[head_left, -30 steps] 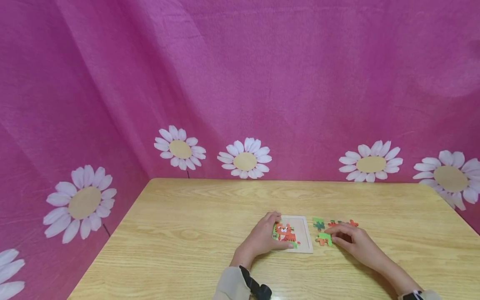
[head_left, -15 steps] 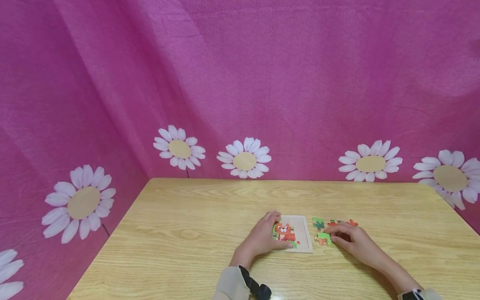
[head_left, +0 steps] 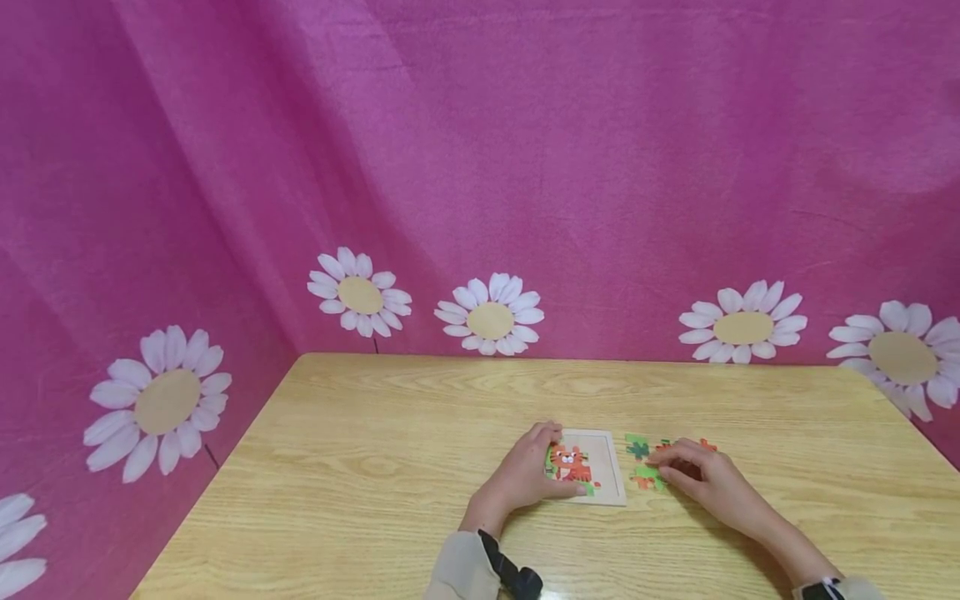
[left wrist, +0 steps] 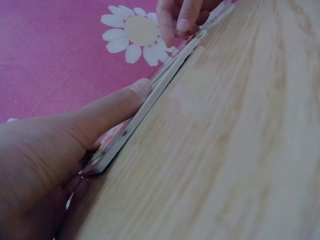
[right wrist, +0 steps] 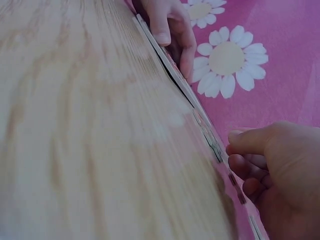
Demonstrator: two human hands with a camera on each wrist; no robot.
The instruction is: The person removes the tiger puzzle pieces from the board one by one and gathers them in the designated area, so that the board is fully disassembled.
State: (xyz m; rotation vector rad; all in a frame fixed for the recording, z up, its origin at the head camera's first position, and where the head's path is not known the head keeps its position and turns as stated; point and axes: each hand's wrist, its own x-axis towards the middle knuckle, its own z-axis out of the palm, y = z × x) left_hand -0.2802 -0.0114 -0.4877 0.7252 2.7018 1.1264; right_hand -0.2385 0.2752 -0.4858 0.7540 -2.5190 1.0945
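Note:
My left hand [head_left: 517, 475] grips the left side of a light wooden puzzle tray [head_left: 609, 467], thumb along its near edge and fingers at its far edge. Inside it, an orange tiger picture [head_left: 572, 464] made of joined pieces fills the left part, and bare wood shows on the right. My right hand [head_left: 708, 483] hovers over loose puzzle pieces, its fingers loosely bent and nothing visible between them. Just under its fingertips lies a green and orange puzzle piece [head_left: 643, 478]. A green puzzle piece [head_left: 637, 447] lies behind that one. Fingers partly hide more orange pieces.
A wood-grain table [head_left: 360, 467] carries everything. Behind it and at the left hangs a pink cloth [head_left: 585, 167] printed with white daisies. An orange puzzle piece [head_left: 707, 445] lies beyond the right hand.
My right hand's fingertips have lifted off the green and orange piece and shifted slightly toward the tray. That piece moved slightly left. The left hand and tray stayed put.

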